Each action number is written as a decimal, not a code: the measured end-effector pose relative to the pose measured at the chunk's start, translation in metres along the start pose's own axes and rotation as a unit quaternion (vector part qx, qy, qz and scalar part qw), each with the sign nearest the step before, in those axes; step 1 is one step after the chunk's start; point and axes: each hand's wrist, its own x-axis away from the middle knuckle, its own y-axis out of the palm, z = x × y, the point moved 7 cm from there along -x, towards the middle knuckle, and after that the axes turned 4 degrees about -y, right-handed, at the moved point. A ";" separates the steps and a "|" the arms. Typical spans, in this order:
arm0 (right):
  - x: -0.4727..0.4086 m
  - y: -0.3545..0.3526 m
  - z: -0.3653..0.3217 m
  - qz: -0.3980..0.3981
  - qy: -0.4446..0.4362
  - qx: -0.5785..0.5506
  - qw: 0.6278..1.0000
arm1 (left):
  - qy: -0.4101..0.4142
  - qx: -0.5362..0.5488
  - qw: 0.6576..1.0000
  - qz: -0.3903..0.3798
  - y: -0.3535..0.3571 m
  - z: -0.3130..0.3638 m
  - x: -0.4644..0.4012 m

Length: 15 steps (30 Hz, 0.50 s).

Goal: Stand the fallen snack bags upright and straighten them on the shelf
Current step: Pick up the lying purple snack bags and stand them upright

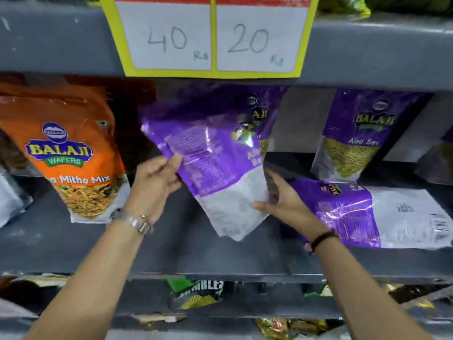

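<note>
Reaching forward with both forearms, angled inward from the lower corners toward the middle of the grey metal shelf (pixel 152 244).

Left hand (pixel 154 182): wrist slightly raised, metal watch (pixel 133 220) on it. Thumb on the near face and fingers curled behind the left edge of the glossy purple-and-white plastic snack bag (pixel 215 168); grasping it about halfway up.

Right hand (pixel 284 200): dark band (pixel 322 238) at the wrist. Thumb lies across the white lower part of the same bag, fingers wrapped behind its right edge; clenched on the bag low down.

Held bag: back side faces me, printed text blurred and unreadable. It is tilted, top leaning left and back under the shelf above, bottom corner pointing down toward the shelf surface. I cannot tell whether that corner touches the shelf.

Other items on the same shelf:
- second purple-and-white bag (pixel 382 212) lying flat on its side, just right of my right hand, barcode end to the right
- upright purple Aloo Sev bag (pixel 355 136) behind it
- another purple bag (pixel 259 114) partly hidden behind the held one
- orange Balaji Mitha Mix pouch (pixel 71 153) standing to the left

Yellow-bordered price card (pixel 210 38) reading 40 and 20 hangs on the shelf edge above.
</note>
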 end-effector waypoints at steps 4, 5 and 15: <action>0.003 0.028 0.016 0.004 -0.011 0.078 0.997 | 0.008 -0.012 0.999 -0.038 0.004 0.000 -0.009; 0.003 0.029 0.020 0.004 -0.005 0.093 0.996 | -0.001 -0.014 0.999 -0.037 0.000 -0.010 -0.008; 0.004 0.036 0.008 -0.022 -0.002 -0.045 0.999 | -0.067 -0.210 0.967 -0.131 0.001 -0.110 -0.011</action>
